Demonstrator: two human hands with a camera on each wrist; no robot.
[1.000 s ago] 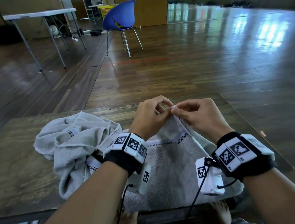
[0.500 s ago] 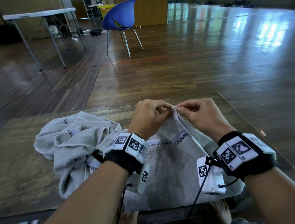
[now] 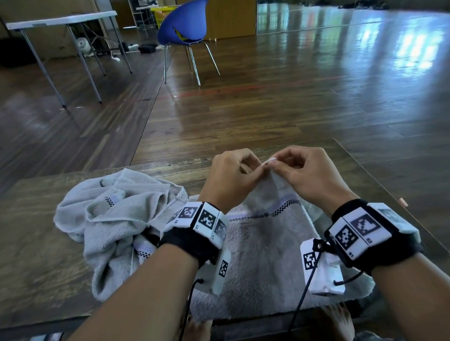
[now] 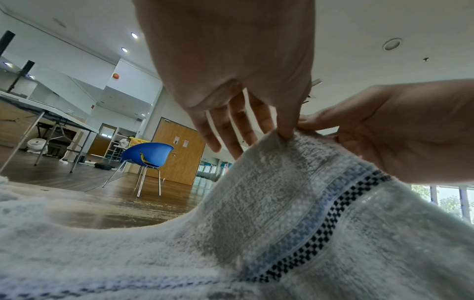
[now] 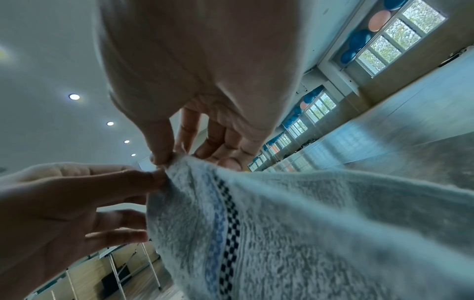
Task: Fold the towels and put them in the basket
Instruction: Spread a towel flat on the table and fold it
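Observation:
A grey towel (image 3: 266, 248) with a blue and black checkered band lies on the wooden table (image 3: 22, 256) in front of me. Its far corner is lifted off the table. My left hand (image 3: 259, 168) and right hand (image 3: 276, 164) meet at that corner, and each pinches it between thumb and forefinger. The left wrist view shows my left hand (image 4: 284, 132) pinching the peak of the towel (image 4: 269, 203). In the right wrist view my right hand (image 5: 166, 160) pinches the same tip of the towel (image 5: 307, 223). A second grey towel (image 3: 119, 220) lies crumpled to the left.
A yellow basket (image 3: 162, 14) stands far back in the room, behind a blue chair (image 3: 184, 24). A white folding table (image 3: 61, 21) is at the back left. The table's right edge (image 3: 401, 204) runs close to my right wrist.
Both hands stay pinched on the raised towel corner. The pinch point has drifted slightly to the right, and the fingers have shifted a little on the tip.

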